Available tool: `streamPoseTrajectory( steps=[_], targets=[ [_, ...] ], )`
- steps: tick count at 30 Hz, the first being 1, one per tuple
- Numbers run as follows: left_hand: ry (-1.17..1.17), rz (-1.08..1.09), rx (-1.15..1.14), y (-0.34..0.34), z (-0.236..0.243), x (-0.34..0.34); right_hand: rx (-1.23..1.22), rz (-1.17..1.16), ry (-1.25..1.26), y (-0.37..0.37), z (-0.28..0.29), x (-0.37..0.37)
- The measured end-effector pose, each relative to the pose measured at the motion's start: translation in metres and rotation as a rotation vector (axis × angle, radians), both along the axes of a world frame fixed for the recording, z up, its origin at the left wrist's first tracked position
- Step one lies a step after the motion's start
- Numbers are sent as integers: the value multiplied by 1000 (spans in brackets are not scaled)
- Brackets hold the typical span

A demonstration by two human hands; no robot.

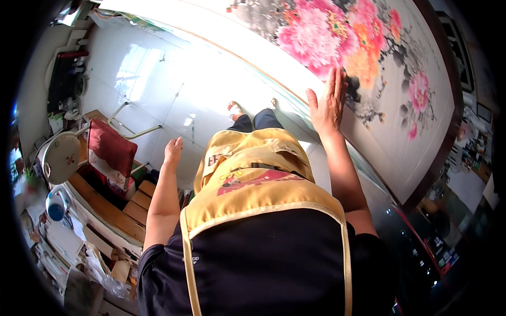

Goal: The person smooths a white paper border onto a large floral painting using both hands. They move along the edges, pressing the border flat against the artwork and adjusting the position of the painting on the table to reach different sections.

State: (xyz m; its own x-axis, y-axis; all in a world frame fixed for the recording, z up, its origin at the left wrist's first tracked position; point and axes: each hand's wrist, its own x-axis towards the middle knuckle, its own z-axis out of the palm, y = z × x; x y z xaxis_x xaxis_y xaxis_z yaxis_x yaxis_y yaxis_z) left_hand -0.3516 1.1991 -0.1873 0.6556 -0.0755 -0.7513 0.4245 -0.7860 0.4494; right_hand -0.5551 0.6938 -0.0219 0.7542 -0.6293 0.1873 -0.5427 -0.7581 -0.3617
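Observation:
My right hand point(329, 102) is open, its fingers stretched out and together with the thumb apart. It lies at the lower edge of a large flower painting point(319, 39) with pink and orange blooms and grey-black leaves. Whether the palm presses on the painted surface or hovers just over it, I cannot tell. My left hand point(173, 151) hangs beside me over the floor, its fingers curled in. Nothing shows sticking out of it, and it touches nothing.
White glossy floor tiles point(174, 79) spread ahead of my feet. At the left are a red cushion point(109, 150), a metal-framed chair point(134, 131), a round pale seat point(61, 158) and a blue-and-white jug point(56, 205). Papers and boxes point(120, 270) clutter the lower left. A dark frame point(453, 113) edges the painting.

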Motion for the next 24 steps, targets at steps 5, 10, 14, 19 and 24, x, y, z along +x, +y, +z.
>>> streamPoseTrajectory(
  steps=[5, 10, 14, 19, 24],
  targets=[
    [-13, -29, -88, -50, -3, 14, 384, 698, 152, 81, -19, 77],
    [-37, -187, -167, -102, 40, 13, 219, 652, -145, 64, -2, 138],
    [-28, -206, -101, -104, 50, 3, 19, 398, -67, 35, -16, 182],
    [-10, -95, -75, -87, 38, 4, 780, 1295, 148, 104, 9, 175],
    [35, 33, -105, -66, 20, 16, 608, 884, -92, 63, 25, 187]
  ],
)
